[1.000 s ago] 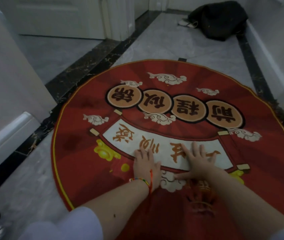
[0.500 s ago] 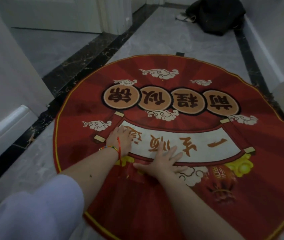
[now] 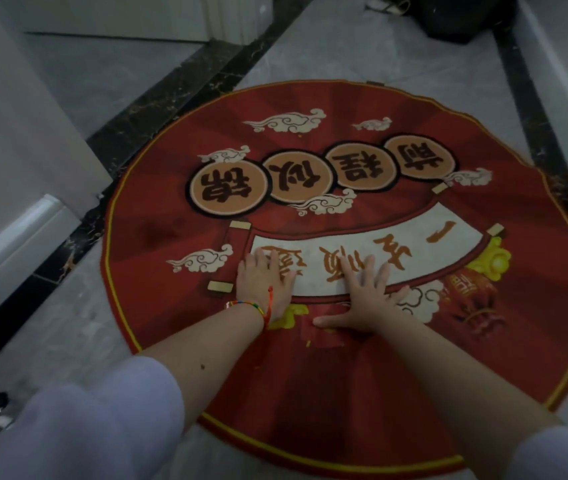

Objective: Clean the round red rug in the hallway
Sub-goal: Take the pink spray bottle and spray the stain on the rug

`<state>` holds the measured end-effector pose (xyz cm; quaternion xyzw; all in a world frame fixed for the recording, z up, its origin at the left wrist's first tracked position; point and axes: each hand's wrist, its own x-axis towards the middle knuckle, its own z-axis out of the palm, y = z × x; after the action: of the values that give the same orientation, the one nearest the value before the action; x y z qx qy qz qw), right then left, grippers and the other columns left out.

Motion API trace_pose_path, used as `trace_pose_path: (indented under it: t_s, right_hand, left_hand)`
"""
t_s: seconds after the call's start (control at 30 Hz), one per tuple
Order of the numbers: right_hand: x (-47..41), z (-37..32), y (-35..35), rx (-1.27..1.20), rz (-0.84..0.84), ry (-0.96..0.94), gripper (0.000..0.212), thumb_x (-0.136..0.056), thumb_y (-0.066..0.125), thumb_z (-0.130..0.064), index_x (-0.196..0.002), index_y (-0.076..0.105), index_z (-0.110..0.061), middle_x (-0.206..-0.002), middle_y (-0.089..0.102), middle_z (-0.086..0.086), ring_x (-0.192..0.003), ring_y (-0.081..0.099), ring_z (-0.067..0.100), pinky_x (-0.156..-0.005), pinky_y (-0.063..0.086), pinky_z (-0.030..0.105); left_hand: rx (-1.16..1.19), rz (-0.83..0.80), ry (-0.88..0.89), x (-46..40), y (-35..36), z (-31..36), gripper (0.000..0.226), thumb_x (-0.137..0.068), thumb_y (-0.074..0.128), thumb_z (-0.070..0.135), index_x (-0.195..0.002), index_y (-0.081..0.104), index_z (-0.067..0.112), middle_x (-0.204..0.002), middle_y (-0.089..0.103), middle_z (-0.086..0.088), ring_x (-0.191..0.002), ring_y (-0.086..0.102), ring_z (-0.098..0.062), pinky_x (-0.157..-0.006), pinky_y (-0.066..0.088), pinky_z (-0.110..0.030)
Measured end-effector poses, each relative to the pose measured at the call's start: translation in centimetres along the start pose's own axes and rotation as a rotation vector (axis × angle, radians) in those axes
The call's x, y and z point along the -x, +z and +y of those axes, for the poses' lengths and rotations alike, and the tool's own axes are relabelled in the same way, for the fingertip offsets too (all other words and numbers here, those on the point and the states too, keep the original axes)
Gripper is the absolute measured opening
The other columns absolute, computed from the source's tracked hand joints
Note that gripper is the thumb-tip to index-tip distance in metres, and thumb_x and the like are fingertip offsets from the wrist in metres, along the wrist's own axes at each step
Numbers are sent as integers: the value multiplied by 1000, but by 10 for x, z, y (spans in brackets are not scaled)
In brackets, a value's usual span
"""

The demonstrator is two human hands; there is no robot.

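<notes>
Pressing flat, the left hand point(image 3: 264, 285) and right hand point(image 3: 365, 299) rest open-fingered on the rug point(image 3: 310, 375).

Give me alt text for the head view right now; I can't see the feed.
Both hands press flat, fingers spread, on a round red rug lying on grey marble hallway floor: the left hand, with a beaded bracelet at its wrist, and the right hand on the rug's white scroll design. A dark bag lies beyond.

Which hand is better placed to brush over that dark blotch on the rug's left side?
Left. The left hand lies flat nearer the blotch; the right hand lies further right on the rug.
</notes>
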<state>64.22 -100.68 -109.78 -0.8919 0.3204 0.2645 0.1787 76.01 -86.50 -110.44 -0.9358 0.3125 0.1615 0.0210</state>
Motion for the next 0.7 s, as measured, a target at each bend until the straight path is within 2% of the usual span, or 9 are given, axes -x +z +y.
trace_pose_path:
  t_s: [0.17,0.23,0.27,0.37,0.43,0.47,0.53,0.63,0.7]
  right_hand:
    - [12,43,-19,160,-51,-12,131,-52,66,-80,-140,-25,-49,-152,-34,1,-140,-29,33,-107,-6,70]
    - [19,59,-29,239,-45,24,130,-54,71,-75,-141,-23,-49,-154,-29,-1,-142,-25,31,-106,-9,70]
    - [22,63,-34,266,-37,47,130,-56,73,-70,-142,-21,-49,-155,-27,-1,-142,-24,31,-106,-10,70]
    - [29,55,-43,330,11,72,115,-73,76,-45,-147,-12,-43,-157,-22,1,-143,-20,33,-105,-6,73]
    - [30,34,-42,271,74,40,97,-86,67,-26,-149,-6,-39,-158,-19,2,-144,-17,33,-106,-1,73]
    - [29,22,-39,197,93,38,92,-88,64,-28,-150,-3,-37,-158,-18,3,-144,-16,34,-106,0,72]
    - [28,-1,-29,21,106,73,88,-87,60,-45,-150,0,-36,-158,-15,6,-144,-13,36,-107,3,71]
    - [28,-21,-1,-188,68,202,95,-81,53,-67,-149,-6,-38,-156,-21,9,-142,-17,41,-105,2,71]
    - [28,-24,18,-236,48,219,103,-76,52,-74,-148,-13,-38,-154,-28,10,-139,-25,42,-103,-2,72]
  left_hand:
    - [67,-101,23,36,1,33,67,-99,16,53,-152,11,12,-157,9,-18,-143,12,-36,-116,12,-44]
    - [119,-135,85,43,6,46,64,-99,21,52,-150,23,13,-155,17,-19,-139,20,-36,-113,19,-45]
    - [131,-138,129,44,4,48,59,-99,26,49,-146,31,14,-151,28,-19,-134,30,-36,-108,27,-45]
    - [240,-160,235,38,-22,42,38,-102,28,32,-127,49,12,-124,55,-18,-112,52,-37,-89,42,-41]
    - [242,-149,318,32,-37,29,42,-105,20,29,-102,56,8,-115,58,-20,-112,53,-38,-91,41,-40]
    - [215,-140,322,29,-38,23,43,-105,19,26,-104,56,4,-121,55,-21,-119,48,-37,-98,37,-41]
    - [117,-68,301,23,-29,13,43,-105,22,22,-133,46,1,-144,41,-17,-135,34,-31,-110,25,-38]
    - [-18,29,290,12,-8,9,43,-103,29,21,-143,37,6,-151,31,-12,-139,26,-26,-112,21,-35]
    - [-35,-52,302,9,-1,8,48,-104,24,24,-149,21,8,-157,16,-12,-144,14,-25,-116,16,-36]
